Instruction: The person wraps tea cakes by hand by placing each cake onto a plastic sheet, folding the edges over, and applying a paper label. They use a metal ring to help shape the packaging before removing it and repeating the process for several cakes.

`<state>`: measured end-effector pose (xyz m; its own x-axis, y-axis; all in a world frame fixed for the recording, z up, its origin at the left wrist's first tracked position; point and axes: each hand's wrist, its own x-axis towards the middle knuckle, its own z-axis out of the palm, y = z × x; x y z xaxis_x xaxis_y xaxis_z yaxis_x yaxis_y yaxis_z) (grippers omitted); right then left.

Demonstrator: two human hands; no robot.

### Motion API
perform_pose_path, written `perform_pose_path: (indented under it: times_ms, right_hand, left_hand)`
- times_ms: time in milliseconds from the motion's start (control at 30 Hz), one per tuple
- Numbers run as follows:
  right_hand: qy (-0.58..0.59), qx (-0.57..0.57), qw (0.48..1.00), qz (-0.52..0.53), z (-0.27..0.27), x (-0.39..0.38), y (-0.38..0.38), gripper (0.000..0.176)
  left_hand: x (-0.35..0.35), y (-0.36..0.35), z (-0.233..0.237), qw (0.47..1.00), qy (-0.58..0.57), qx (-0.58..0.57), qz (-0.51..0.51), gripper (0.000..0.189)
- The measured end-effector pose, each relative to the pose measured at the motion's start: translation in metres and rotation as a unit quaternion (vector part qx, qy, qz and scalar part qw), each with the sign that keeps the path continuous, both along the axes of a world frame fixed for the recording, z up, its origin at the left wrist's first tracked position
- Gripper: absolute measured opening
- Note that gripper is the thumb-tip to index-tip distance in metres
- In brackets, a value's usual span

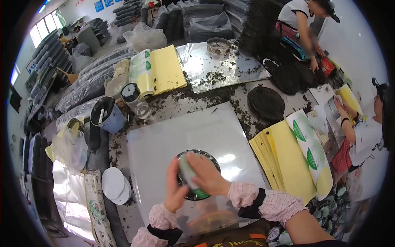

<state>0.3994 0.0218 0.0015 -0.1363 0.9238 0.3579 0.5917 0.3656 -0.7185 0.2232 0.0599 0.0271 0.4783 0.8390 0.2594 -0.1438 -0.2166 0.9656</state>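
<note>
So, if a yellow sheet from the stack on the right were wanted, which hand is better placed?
Probably the right hand: it is nearer the yellow sheets. The left hand would likely have to reach past the round green-marked item. Both hands are at that item now, though.

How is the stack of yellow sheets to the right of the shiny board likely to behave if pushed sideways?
The stack of yellow sheets would probably slide and fan rather than move as one block, since its left edges already lie spread in layers. Single sheets look thin, so likely floppy. Tipping seems unlikely, as it lies flat.
</note>
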Motion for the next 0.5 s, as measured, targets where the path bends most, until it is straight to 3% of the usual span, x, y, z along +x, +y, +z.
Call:
perform_pose_path:
  times_ms: [33, 67, 133, 167, 200, 233, 300, 333, 367, 400, 433, 467, 500]
  right_hand:
    - [-0.115, 0.007, 0.993, -0.001, 0.003, -0.008, -0.005, 0.081]
    - [-0.226, 0.007, 0.974, -0.004, 0.012, -0.018, -0.01, 0.082]
    - [-0.222, -0.058, 0.973, 0.011, 0.016, -0.024, -0.011, 0.074]
    - [-0.234, -0.075, 0.969, 0.014, 0.015, -0.024, -0.01, 0.07]
    - [-0.251, -0.084, 0.964, 0.019, 0.016, -0.02, -0.007, 0.067]
    - [-0.256, -0.021, 0.967, 0.001, 0.014, -0.017, -0.007, 0.054]
    - [-0.004, -0.03, 0.999, -0.036, 0.014, 0.0, 0.0, 0.05]
    - [0.124, -0.04, 0.99, -0.048, 0.013, 0.005, 0.004, 0.048]
    - [0.11, 0.069, 0.975, -0.182, 0.034, 0.004, 0.017, 0.03]
    - [0.066, -0.015, 0.981, -0.184, 0.035, 0.006, 0.033, 0.026]
    - [0.021, -0.102, 0.977, -0.187, 0.029, 0.008, 0.046, 0.022]
    - [-0.027, -0.189, 0.964, -0.187, 0.025, 0.008, 0.048, 0.019]
    - [-0.034, -0.126, 0.974, -0.187, 0.027, 0.004, 0.041, 0.02]
  left_hand:
    - [-0.004, -0.005, 0.001, 0.994, -0.051, -0.079, 0.06, 0.057]
    - [-0.004, -0.004, 0.007, 0.997, 0.04, 0.0, 0.059, 0.055]
    - [-0.001, 0.003, 0.017, 0.963, 0.22, 0.149, 0.048, 0.05]
    - [0.007, 0.007, 0.015, 0.96, 0.204, 0.193, -0.004, 0.047]
    - [0.01, 0.009, 0.008, 0.975, 0.18, 0.134, -0.004, 0.046]
    - [0.012, 0.012, 0.0, 0.985, 0.152, 0.077, 0.001, 0.045]
    - [0.01, 0.021, -0.014, 0.996, 0.067, -0.047, 0.017, 0.046]
    - [0.011, 0.025, -0.019, 0.991, 0.128, 0.042, 0.003, 0.047]
    - [0.01, 0.024, -0.019, 0.973, 0.194, 0.123, -0.015, 0.05]
    - [0.011, 0.02, -0.019, 0.944, 0.26, 0.199, -0.039, 0.053]
    - [0.024, 0.006, 0.001, 0.842, 0.425, 0.323, -0.079, 0.072]
    - [0.026, 0.002, -0.002, 0.821, 0.454, 0.337, -0.079, 0.077]
    - [0.027, -0.003, -0.01, 0.8, 0.482, 0.35, -0.077, 0.081]
